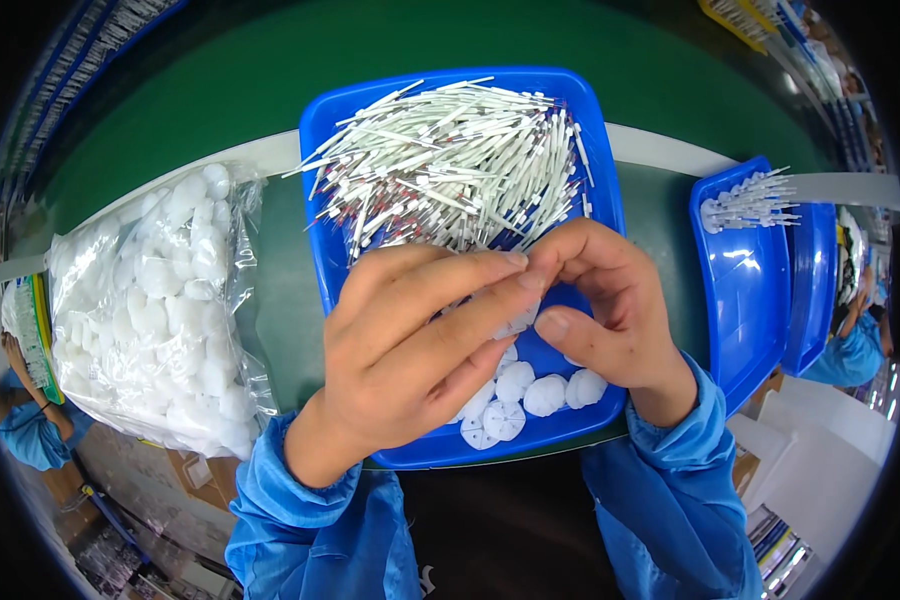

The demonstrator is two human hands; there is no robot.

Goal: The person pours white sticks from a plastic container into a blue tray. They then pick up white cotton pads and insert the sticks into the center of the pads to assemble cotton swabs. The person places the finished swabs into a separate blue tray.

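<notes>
Between left hand [395, 335] and right hand [615, 310], a translucent white piece [519, 322] is gripped; slender white rods [460, 140] are heaped beyond.

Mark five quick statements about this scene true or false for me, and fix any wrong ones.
1. A clear bag of white pieces lies left of the large blue tray. True.
2. The thin white sticks are heaped at the tray's near end. False: they fill its far part; round white pieces lie at the near end.
3. The left hand and right hand meet over the large tray. True.
4. The smaller blue tray on the right holds stemmed white pieces. True.
5. The person's sleeves are red. False: they are blue.
</notes>
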